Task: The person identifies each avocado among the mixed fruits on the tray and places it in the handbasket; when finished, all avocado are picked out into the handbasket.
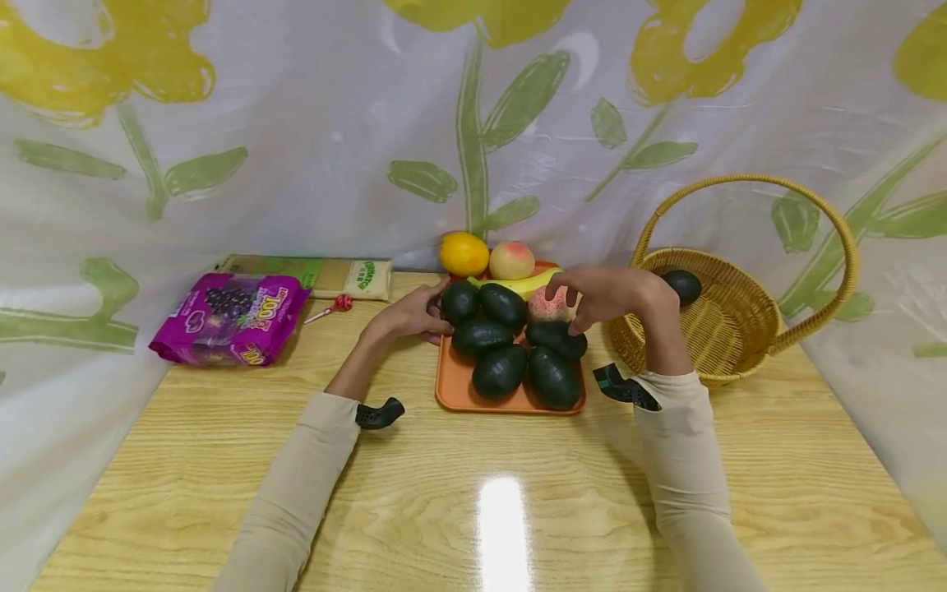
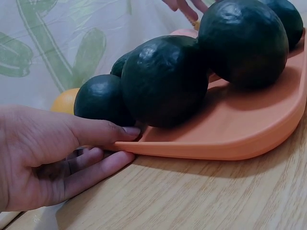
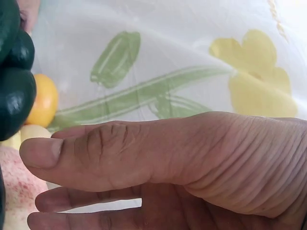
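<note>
An orange tray (image 1: 510, 406) carries several dark green avocados (image 1: 500, 372), with a speckled pink fruit (image 1: 548, 304), a banana (image 1: 518, 285), a peach (image 1: 512, 261) and a yellow-orange fruit (image 1: 464, 253) toward its back. My left hand (image 1: 410, 314) pinches the tray's left rim, thumb on top and fingers underneath, as the left wrist view shows. Above the tray's right side, my right hand (image 1: 614, 296) reaches down with parted thumb and fingers around the right-hand avocado (image 1: 551, 335). In the right wrist view nothing sits between that thumb (image 3: 96, 155) and the fingers.
On the right stands a wicker basket (image 1: 765, 316) with a tall handle and one avocado (image 1: 682, 286) inside. To the left lie a purple grape-printed bag (image 1: 233, 321), a lollipop (image 1: 342, 302) and a flat brown package (image 1: 355, 279). Behind hangs a flower-patterned cloth (image 1: 318, 123).
</note>
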### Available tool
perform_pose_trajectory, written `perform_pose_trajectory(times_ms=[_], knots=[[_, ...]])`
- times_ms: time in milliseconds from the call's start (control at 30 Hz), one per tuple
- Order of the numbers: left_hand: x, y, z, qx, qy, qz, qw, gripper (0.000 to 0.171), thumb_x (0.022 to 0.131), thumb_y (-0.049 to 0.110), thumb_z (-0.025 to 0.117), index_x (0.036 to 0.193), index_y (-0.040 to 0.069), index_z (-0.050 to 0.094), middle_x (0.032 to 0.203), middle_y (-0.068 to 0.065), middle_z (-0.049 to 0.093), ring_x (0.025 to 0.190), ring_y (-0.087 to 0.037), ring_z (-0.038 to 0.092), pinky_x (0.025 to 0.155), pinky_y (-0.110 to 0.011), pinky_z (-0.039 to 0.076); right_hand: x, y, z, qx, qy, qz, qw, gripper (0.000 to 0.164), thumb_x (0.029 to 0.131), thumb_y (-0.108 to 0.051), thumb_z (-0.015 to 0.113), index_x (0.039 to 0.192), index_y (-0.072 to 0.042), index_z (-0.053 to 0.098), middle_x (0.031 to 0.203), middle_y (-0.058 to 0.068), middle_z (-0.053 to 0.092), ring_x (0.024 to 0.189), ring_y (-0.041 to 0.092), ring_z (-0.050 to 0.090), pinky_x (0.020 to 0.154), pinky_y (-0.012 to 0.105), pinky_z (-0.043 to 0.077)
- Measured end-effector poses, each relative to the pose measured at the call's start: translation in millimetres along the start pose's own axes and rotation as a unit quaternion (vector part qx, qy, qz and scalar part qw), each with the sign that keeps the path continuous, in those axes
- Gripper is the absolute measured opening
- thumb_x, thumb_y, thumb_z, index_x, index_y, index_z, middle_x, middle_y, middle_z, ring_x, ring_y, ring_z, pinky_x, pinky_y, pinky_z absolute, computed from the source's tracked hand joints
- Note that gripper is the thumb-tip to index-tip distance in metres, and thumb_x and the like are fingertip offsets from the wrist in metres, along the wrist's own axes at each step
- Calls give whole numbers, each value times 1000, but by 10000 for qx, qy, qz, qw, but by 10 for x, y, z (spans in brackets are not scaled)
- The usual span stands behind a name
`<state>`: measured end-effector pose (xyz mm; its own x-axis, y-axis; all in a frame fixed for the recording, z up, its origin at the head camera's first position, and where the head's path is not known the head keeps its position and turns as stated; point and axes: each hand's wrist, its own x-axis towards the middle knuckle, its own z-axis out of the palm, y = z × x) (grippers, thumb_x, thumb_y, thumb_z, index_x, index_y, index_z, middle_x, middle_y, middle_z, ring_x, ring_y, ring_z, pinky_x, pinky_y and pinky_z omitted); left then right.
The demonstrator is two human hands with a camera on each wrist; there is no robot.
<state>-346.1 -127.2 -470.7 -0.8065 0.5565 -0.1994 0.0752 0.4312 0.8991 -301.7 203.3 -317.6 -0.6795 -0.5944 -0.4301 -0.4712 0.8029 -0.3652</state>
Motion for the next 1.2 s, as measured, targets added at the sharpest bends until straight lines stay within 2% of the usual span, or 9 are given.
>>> perform_pose_trajectory(times_ms=[200,333,433,567,733,933,1200], knots=[[-2,3,-10,75,-17,77,9999,107,90,-1,76,169,11,4,89,-12,68,61,-8,66,62,-24,64,91,-22,16,-236,-329,-458,9981,56,91,-9,79,142,-7,55,138,18,60,125,39,59,105,51,54],[-2,18,-11,112,21,49,9999,108,89,-1,76,169,12,4,88,-11,64,62,-9,64,62,-24,64,127,-24,26,-166,-490,-551,9971,57,90,-6,79,142,-6,55,141,19,57,126,40,57,103,50,54],[-1,30,-14,96,44,69,9999,108,89,-2,75,169,13,3,88,-9,60,62,-9,63,63,-24,64,149,-20,31,-31,-607,-395,9974,59,91,-6,78,145,-9,54,143,19,54,127,40,55,93,47,59],[-2,17,-14,96,58,83,9999,107,89,-3,75,169,12,4,84,-9,64,61,-9,64,62,-24,64,164,-28,36,231,-804,-41,9965,59,93,-7,76,147,-15,52,147,19,50,126,38,54,82,48,64],[17,-8,4,24,21,6,10000,108,90,-1,75,168,13,2,78,-6,64,62,-9,66,64,-25,64,194,-48,53,311,-961,209,9947,58,93,-8,76,146,-19,54,154,16,44,128,38,53,81,51,65],[-10,5,34,1,42,-43,10000,108,90,-1,75,168,12,2,76,-6,60,63,-10,65,65,-25,65,253,-73,89,189,-1084,345,9933,67,91,-4,75,151,-20,51,162,16,35,137,41,48,78,48,67],[-4,-31,13,48,113,-67,9999,108,89,0,77,169,15,5,77,-6,62,62,-10,66,64,-25,65,298,-140,112,48,-1021,607,9929,68,91,-4,75,152,-22,53,164,16,35,133,39,52,70,42,66]])
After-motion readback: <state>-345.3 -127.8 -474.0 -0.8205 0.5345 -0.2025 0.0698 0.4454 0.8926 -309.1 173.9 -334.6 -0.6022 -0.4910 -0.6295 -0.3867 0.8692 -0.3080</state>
